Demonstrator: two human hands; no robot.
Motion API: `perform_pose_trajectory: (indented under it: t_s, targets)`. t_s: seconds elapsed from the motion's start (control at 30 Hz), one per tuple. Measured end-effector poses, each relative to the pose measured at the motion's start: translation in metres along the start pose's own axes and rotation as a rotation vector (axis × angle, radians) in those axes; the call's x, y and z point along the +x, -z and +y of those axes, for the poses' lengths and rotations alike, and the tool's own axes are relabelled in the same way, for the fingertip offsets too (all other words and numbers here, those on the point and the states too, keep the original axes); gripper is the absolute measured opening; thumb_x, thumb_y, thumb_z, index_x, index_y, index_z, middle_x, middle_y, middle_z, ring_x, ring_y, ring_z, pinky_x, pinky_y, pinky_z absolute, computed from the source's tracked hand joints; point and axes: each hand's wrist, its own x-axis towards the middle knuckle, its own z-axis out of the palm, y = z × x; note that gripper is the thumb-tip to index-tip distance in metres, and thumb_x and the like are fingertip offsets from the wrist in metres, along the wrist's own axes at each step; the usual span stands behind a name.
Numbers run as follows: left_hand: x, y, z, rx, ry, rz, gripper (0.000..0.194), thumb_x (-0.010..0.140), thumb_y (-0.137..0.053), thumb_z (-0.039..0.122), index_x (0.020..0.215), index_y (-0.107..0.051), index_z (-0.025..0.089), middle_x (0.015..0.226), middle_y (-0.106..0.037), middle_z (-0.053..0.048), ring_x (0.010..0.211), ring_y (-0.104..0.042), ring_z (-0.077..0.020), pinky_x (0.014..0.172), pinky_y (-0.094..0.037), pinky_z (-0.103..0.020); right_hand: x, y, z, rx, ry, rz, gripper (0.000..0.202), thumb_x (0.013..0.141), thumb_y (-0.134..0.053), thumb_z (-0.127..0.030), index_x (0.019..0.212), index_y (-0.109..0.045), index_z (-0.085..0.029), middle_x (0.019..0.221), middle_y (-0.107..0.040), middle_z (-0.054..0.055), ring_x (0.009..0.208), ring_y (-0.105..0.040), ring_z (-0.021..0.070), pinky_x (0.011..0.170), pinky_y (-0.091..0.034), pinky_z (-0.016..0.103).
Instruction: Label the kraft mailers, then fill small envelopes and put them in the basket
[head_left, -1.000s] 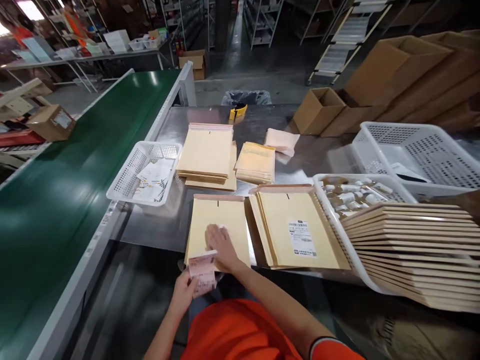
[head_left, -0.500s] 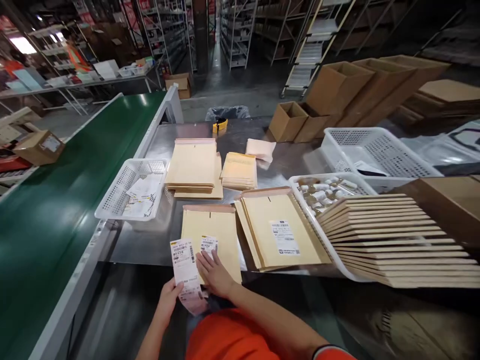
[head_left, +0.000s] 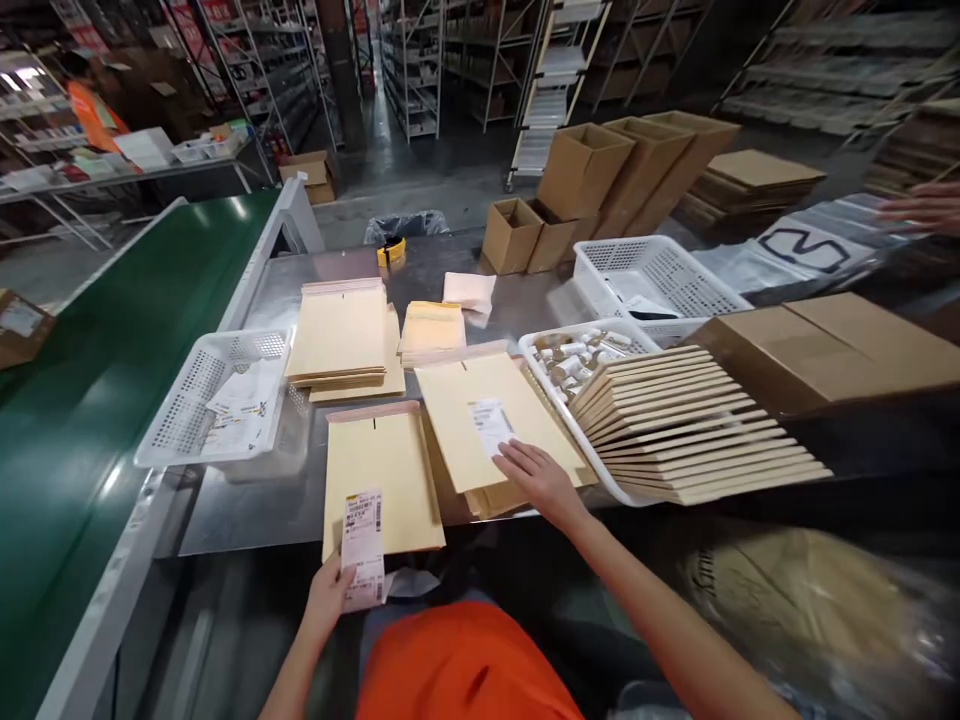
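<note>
My left hand (head_left: 328, 592) pinches the lower end of a printed strip of shipping labels (head_left: 363, 545). The strip overlaps the front of a plain padded envelope (head_left: 382, 450) on the near table edge. To the right, my right hand (head_left: 541, 480) rests with outstretched fingers on a padded envelope (head_left: 450, 390) that tops another pile. Its fingertips touch the lower part of a white shipping label (head_left: 489, 422) stuck on that envelope. The label's print is blurred. A loose piece of pale paper (head_left: 412, 582) hangs below the strip.
A white basket with papers (head_left: 176, 400) stands left, beside a green conveyor (head_left: 150, 330). Behind lie stacked padded envelopes (head_left: 337, 335). On the right are a basket of small bottles (head_left: 532, 360), leaning cardboard pieces (head_left: 697, 430) and a box (head_left: 840, 350). Another person's hand (head_left: 926, 205) shows far right.
My right hand has moved from the left envelope pile to the right one. The left pile's top envelope now shows no stuck label. My left hand still holds the strip. The view has turned right.
</note>
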Motion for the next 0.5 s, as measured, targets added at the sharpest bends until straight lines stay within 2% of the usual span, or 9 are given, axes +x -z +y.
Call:
perform_pose_trajectory:
  t_s: [0.07,0.1,0.17,0.23,0.3,0.37,0.43,0.5]
  targets:
    - [-0.003,0.001,0.002,0.01,-0.041,-0.02,0.05,0.065,-0.065,0.068,0.081,-0.078,0.022,0.091,-0.078,-0.012,0.113,-0.064,-0.0355,0.106,-0.045,-0.049,-0.022,-0.01,0.026,-0.087,-0.051,-0.062,0.04,0.088,-0.044,-0.014,0.114,-0.072,-0.025,0.131,-0.065,0.012,0.129,-0.055,0.027,0.105,-0.045,0.052]
    - [-0.006,0.001,0.004,0.0,-0.054,-0.033,0.051,0.066,-0.064,0.068,0.084,-0.078,0.022,0.097,-0.077,-0.012,0.114,-0.064,-0.0349,0.106,-0.044,-0.048,-0.029,-0.016,0.031,-0.106,-0.065,-0.059,0.037,0.087,-0.047,-0.017,0.113,-0.072,-0.024,0.131,-0.064,0.014,0.129,-0.054,0.0287,0.105,-0.044,0.054]
    - [-0.012,-0.005,0.014,-0.025,-0.069,-0.059,0.054,0.07,-0.063,0.067,0.092,-0.078,0.02,0.108,-0.076,-0.012,0.112,-0.065,-0.033,0.104,-0.046,-0.046,-0.03,-0.026,0.019,-0.074,-0.079,0.016,0.033,0.087,-0.051,-0.026,0.113,-0.07,-0.021,0.132,-0.062,0.017,0.131,-0.051,0.0323,0.107,-0.04,0.057]
    - [-0.018,-0.014,0.026,-0.053,-0.064,-0.125,0.057,0.074,-0.061,0.066,0.098,-0.078,0.018,0.111,-0.074,-0.014,0.107,-0.067,-0.0315,0.101,-0.049,-0.044,-0.016,-0.036,-0.018,0.08,-0.102,0.129,0.034,0.088,-0.054,-0.034,0.115,-0.067,-0.018,0.131,-0.061,0.018,0.129,-0.051,0.033,0.107,-0.039,0.056]
    - [-0.025,-0.023,0.036,-0.075,-0.068,-0.209,0.059,0.076,-0.059,0.067,0.099,-0.078,0.016,0.112,-0.074,-0.015,0.105,-0.067,-0.0307,0.099,-0.05,-0.042,0.008,-0.047,-0.07,0.358,-0.156,0.188,0.038,0.089,-0.053,-0.036,0.122,-0.062,-0.019,0.127,-0.062,0.016,0.12,-0.057,0.028,0.1,-0.048,0.046]
    - [-0.03,-0.029,0.039,-0.081,-0.082,-0.28,0.059,0.077,-0.059,0.067,0.098,-0.077,0.016,0.114,-0.073,-0.015,0.107,-0.066,-0.0304,0.1,-0.049,-0.04,0.032,-0.058,-0.121,0.703,-0.207,0.127,0.045,0.085,-0.058,-0.036,0.127,-0.057,-0.02,0.119,-0.065,0.012,0.101,-0.065,0.0226,0.084,-0.055,0.036]
    - [-0.033,-0.03,0.035,-0.072,-0.084,-0.318,0.057,0.079,-0.058,0.066,0.098,-0.077,0.016,0.116,-0.073,-0.015,0.109,-0.065,-0.0307,0.101,-0.048,-0.04,0.048,-0.069,-0.162,0.912,-0.31,0.09,0.033,0.08,-0.062,-0.034,0.11,-0.064,-0.02,0.098,-0.069,0.006,0.085,-0.066,0.0191,0.073,-0.055,0.031]
    - [-0.034,-0.027,0.028,-0.084,-0.062,-0.274,0.057,0.079,-0.06,0.064,0.106,-0.074,0.016,0.121,-0.071,-0.016,0.114,-0.064,-0.0311,0.102,-0.047,-0.041,0.053,-0.076,-0.189,1.012,-0.398,0.068,0.015,0.078,-0.063,-0.031,0.088,-0.066,-0.02,0.082,-0.068,0.002,0.074,-0.064,0.0169,0.067,-0.053,0.028]
